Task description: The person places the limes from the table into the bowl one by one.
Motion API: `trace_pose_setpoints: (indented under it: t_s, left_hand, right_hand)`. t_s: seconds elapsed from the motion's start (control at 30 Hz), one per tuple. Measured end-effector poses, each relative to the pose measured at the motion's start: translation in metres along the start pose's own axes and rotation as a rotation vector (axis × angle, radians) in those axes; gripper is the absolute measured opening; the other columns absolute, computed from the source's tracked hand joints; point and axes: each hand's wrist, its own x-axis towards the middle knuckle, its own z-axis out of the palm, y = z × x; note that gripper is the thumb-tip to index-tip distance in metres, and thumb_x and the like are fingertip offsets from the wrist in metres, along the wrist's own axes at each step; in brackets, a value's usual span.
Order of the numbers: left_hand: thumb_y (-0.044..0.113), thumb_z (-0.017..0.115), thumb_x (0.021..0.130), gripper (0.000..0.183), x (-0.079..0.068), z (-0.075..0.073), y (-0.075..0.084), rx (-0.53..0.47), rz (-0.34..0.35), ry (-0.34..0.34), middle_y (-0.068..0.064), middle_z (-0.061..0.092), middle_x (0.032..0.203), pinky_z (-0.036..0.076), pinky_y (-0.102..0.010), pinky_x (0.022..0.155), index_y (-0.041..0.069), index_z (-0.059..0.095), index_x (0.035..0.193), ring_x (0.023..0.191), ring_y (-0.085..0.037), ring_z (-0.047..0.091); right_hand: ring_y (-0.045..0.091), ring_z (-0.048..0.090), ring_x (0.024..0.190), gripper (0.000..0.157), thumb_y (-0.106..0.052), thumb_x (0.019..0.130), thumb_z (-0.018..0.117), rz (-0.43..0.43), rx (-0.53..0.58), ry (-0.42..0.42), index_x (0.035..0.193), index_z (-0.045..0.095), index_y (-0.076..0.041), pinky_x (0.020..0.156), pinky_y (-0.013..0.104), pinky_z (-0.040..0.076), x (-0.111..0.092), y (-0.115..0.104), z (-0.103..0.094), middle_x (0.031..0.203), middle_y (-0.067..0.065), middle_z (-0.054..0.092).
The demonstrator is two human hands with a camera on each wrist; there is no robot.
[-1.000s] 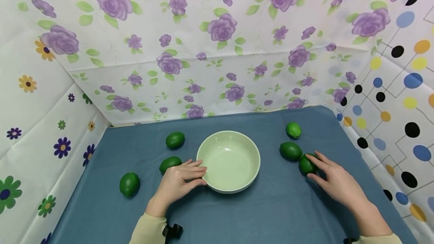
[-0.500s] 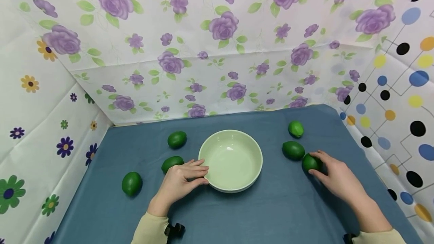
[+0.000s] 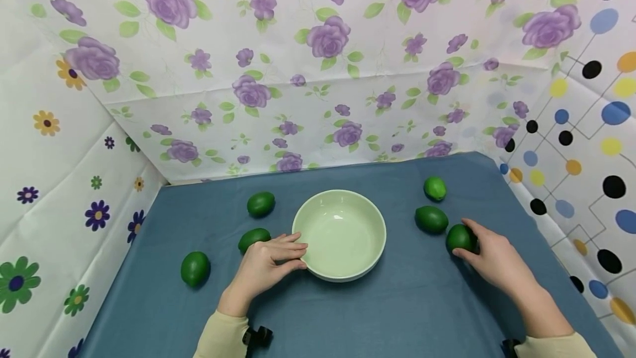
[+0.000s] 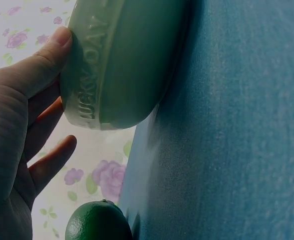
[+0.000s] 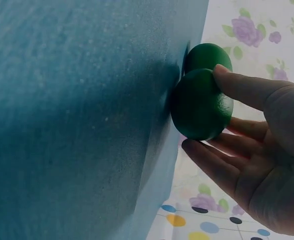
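A pale green bowl [image 3: 340,236] stands upright on the blue cloth. My left hand [image 3: 263,264] holds its left rim, and in the left wrist view the thumb [image 4: 54,47] lies against the bowl's side near raised lettering. On the right, my right hand [image 3: 499,258] grips a dark green lime [image 3: 459,238] between thumb and fingers; in the right wrist view this lime [image 5: 199,107] appears low, close to the cloth. Just behind it lies another lime [image 3: 431,220], with a brighter green lime [image 3: 435,188] farther back.
Left of the bowl are three more limes: one at the back [image 3: 260,204], one partly behind my left hand [image 3: 252,238], and one nearer the left side [image 3: 195,268]. Flowered sheeting [image 3: 208,70] rises behind the blue cloth [image 3: 348,319], and dotted sheeting [image 3: 571,192] borders its right.
The right fingers and thumb have closed round the nearest right lime, which now sits slightly apart from its neighbour. The left hand stays at the bowl. The head view has shifted slightly.
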Motion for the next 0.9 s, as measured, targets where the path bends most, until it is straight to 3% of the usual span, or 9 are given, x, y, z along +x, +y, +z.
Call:
trace_pose_setpoints:
  t_s: [0.27,0.9]
  left_hand:
    - [0.029,0.093,0.083,0.036,-0.0002,-0.0004,0.0003,-0.001,-0.005,0.000,0.008,0.079,0.118,0.055,-0.041,0.110,0.011,0.086,0.114,0.124,-0.017,0.071]
    - [0.027,0.093,0.084,0.034,-0.0009,-0.0016,-0.0002,-0.026,-0.027,-0.015,0.010,0.078,0.119,0.055,-0.041,0.109,0.013,0.086,0.114,0.126,-0.015,0.069]
  right_hand:
    - [0.063,0.050,0.132,0.087,-0.027,0.094,0.086,-0.013,-0.013,-0.027,0.156,0.042,0.014,0.099,0.073,0.049,-0.0007,0.0041,0.0005,0.152,0.043,0.045]
    - [0.067,0.046,0.133,0.093,-0.034,0.099,0.080,0.063,-0.017,-0.107,0.157,0.032,0.020,0.100,0.076,0.046,0.0008,0.0037,-0.0013,0.153,0.048,0.037]
